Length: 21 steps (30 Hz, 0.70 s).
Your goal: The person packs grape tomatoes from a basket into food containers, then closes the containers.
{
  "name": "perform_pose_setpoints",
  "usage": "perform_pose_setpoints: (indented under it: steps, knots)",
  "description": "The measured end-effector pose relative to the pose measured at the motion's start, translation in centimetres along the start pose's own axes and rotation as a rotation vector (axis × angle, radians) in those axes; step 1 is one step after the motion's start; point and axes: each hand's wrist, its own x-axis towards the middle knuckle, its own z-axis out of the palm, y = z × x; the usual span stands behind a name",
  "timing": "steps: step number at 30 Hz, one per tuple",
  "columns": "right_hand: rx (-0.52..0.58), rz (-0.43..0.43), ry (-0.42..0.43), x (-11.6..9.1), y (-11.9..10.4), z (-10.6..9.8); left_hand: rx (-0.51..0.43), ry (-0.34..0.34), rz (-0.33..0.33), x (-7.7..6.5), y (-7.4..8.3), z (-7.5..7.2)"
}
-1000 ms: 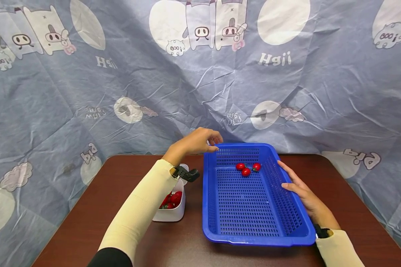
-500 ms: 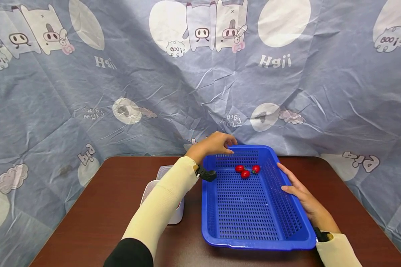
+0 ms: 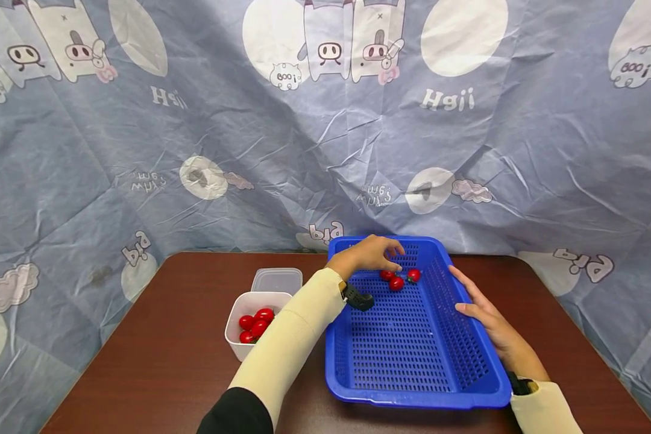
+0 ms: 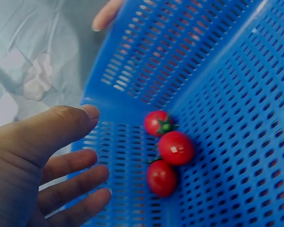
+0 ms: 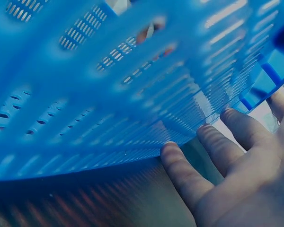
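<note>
A blue perforated basket (image 3: 412, 398) stands on the table, with three red cherry tomatoes (image 3: 396, 283) close together near its far end. Over that end hovers my left hand (image 3: 377, 253), fingers loosely bent and nothing between them. In the left wrist view the left hand's thumb and fingers (image 4: 73, 189) are spread beside the tomatoes (image 4: 176, 148), apart from them. My right hand (image 3: 493, 322) grips the basket's right side, thumb over the rim. In the right wrist view, fingertips (image 5: 170, 150) of that hand press the outer wall (image 5: 132, 123).
Left of the basket, a white container (image 3: 232, 328) holds several cherry tomatoes (image 3: 259, 327), partly covered by my left sleeve (image 3: 293, 331). Behind it lies a translucent lid (image 3: 278, 281). A patterned cloth (image 3: 325, 150) hangs behind the brown table (image 3: 157, 349).
My left hand has moved right and down, from the basket's far left corner to above the tomatoes. The white container has come back into sight. My right hand stays at the basket's side.
</note>
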Motion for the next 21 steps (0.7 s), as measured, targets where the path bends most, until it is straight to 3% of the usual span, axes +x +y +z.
perform_pose_setpoints:
  steps: [7,21]
  knots:
    - [0.003,0.015,0.001,0.1,0.0,0.1,-0.009,-0.03,-0.015,0.2,-0.5,1.9]
    - [0.0,-0.002,-0.015,0.1,0.0,-0.1,0.098,-0.08,-0.02,0.2,0.1,3.2]
